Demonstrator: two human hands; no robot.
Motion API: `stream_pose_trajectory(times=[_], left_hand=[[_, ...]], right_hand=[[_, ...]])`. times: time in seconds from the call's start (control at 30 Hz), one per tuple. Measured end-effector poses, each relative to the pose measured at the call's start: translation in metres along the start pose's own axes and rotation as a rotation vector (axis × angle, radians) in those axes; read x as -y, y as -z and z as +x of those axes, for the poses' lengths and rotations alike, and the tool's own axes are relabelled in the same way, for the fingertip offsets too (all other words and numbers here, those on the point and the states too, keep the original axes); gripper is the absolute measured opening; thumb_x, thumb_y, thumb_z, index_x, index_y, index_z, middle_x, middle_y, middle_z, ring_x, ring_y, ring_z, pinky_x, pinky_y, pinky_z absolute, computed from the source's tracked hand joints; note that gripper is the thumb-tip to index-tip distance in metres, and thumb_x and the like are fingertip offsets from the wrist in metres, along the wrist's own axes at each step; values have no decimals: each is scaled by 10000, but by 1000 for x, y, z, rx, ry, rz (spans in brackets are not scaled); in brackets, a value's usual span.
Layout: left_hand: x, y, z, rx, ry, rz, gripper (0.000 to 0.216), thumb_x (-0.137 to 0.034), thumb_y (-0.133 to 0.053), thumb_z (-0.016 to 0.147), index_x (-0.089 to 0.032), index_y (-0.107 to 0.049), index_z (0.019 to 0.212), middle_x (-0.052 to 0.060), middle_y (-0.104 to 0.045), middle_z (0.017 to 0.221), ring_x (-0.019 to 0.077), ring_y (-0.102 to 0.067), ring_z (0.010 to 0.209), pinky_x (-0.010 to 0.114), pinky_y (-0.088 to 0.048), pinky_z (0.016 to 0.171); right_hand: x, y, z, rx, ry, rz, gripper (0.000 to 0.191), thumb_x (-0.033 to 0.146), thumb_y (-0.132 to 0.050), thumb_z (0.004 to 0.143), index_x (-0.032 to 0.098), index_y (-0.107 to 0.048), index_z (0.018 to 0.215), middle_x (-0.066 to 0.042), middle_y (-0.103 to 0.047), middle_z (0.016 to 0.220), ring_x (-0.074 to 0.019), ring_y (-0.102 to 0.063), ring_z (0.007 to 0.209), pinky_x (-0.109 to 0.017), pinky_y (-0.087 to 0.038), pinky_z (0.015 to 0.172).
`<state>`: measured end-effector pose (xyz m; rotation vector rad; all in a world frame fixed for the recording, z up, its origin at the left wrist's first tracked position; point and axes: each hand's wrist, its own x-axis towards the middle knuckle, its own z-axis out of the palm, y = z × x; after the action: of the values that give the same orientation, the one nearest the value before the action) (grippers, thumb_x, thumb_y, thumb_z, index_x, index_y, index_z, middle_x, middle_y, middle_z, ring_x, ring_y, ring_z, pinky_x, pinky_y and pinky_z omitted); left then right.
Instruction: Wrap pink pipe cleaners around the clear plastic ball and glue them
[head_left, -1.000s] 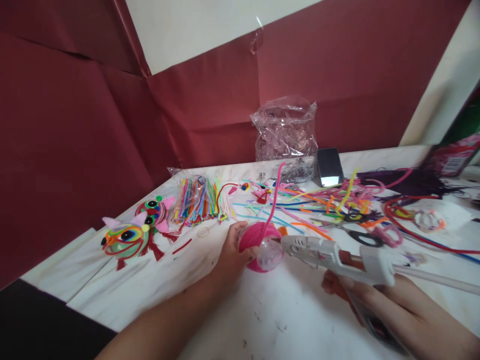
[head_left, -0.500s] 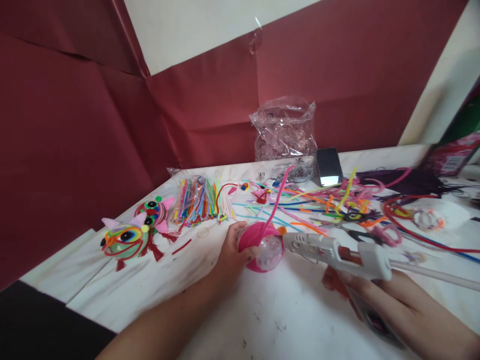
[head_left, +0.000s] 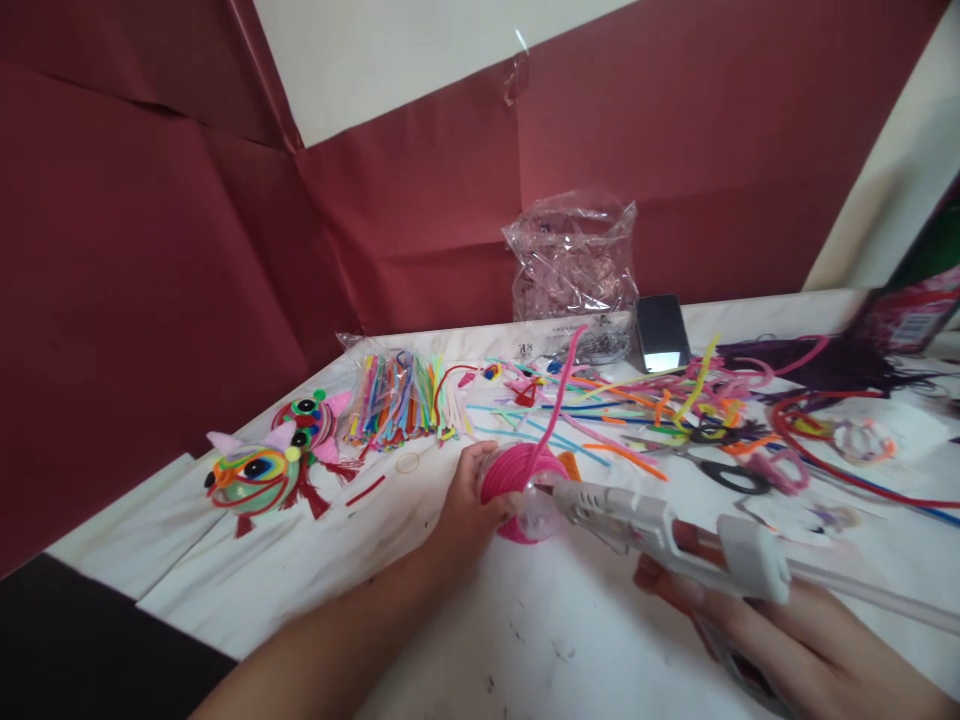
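Observation:
My left hand [head_left: 480, 505] is closed around a clear plastic ball [head_left: 541, 512], partly wrapped in coils of pink pipe cleaner [head_left: 510, 475]. The free end of the pipe cleaner sticks up from the coil and leans right. My right hand [head_left: 757, 610] grips a white hot glue gun [head_left: 637, 520], with a clear glue stick [head_left: 877, 590] poking out of its back. The gun's nozzle is at the ball, by the base of the upright pipe cleaner; whether it touches cannot be made out. An orange piece [head_left: 570, 465] shows just behind the ball.
Two colourful animal-faced ornaments [head_left: 255, 475] with red tassels stand at the left. A bundle of pipe cleaners [head_left: 397, 400] lies behind. Loose pipe cleaners [head_left: 600, 400] and scissors [head_left: 731, 475] spread to the right. A plastic bag [head_left: 574, 260] and a dark box-shaped device [head_left: 660, 330] stand at the back.
The glue gun's nozzle has moved left and slightly down, from the ball's right edge to the foot of the upright pipe cleaner. My left hand keeps its hold on the ball.

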<state>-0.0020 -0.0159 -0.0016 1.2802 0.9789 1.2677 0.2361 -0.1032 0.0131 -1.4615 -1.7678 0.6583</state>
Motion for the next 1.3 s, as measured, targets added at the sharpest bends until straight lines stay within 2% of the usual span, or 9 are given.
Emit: stream_pose_trajectory(times=[0.1, 0.2, 0.37, 0.83, 1.07, 1.3], left_hand=[[-4, -3, -1, -9, 0, 14, 605, -293, -777, 547, -217, -475, 1066, 66, -575, 1095, 244, -571, 961, 337, -448, 809], [-6, -4, -2, -28, 1, 37, 595, -274, -774, 536, -215, -478, 1049, 66, -571, 1088, 253, -556, 1000, 335, -439, 829], [-7, -5, -3, -24, 5, 36, 574, -237, -741, 553, -213, -469, 1058, 63, -569, 1079, 241, -561, 968, 337, -438, 820], [-4, -4, -2, -23, 9, 20, 551, -170, -710, 577, -225, -469, 1069, 47, -580, 1090, 227, -574, 965, 328, -448, 819], [-3, -4, -2, -18, 5, 29, 550, -164, -699, 593, -220, -454, 1082, 50, -571, 1088, 211, -570, 942, 312, -444, 802], [-2, -2, -1, -3, -7, 31, 530, -201, -700, 600, -212, -454, 1069, 42, -576, 1039, 196, -568, 885, 299, -441, 762]], right_hand=[[-11, -6, -3, 15, 45, -63, 568, 662, -376, 796, 257, -760, 903, -63, -728, 1056, -310, -654, 1011, -446, -422, 963], [-17, -7, -4, 1, 41, -117, 578, 651, -341, 820, 260, -750, 940, -69, -712, 1097, -311, -627, 1064, -485, -376, 988], [-19, -8, -5, -21, 68, -170, 563, 652, -367, 809, 260, -760, 900, -77, -714, 1091, -309, -640, 1043, -468, -431, 953], [-22, -10, -9, -63, 64, -205, 602, 689, -353, 794, 251, -756, 889, -77, -732, 1043, -292, -652, 1017, -412, -472, 926], [-19, -9, -8, -17, 62, -207, 610, 691, -326, 800, 255, -742, 895, -85, -730, 1035, -315, -632, 1049, -481, -422, 966], [-31, -11, -9, -50, 77, -250, 590, 667, -314, 820, 278, -740, 942, -64, -695, 1135, -319, -611, 1088, -493, -451, 937]])
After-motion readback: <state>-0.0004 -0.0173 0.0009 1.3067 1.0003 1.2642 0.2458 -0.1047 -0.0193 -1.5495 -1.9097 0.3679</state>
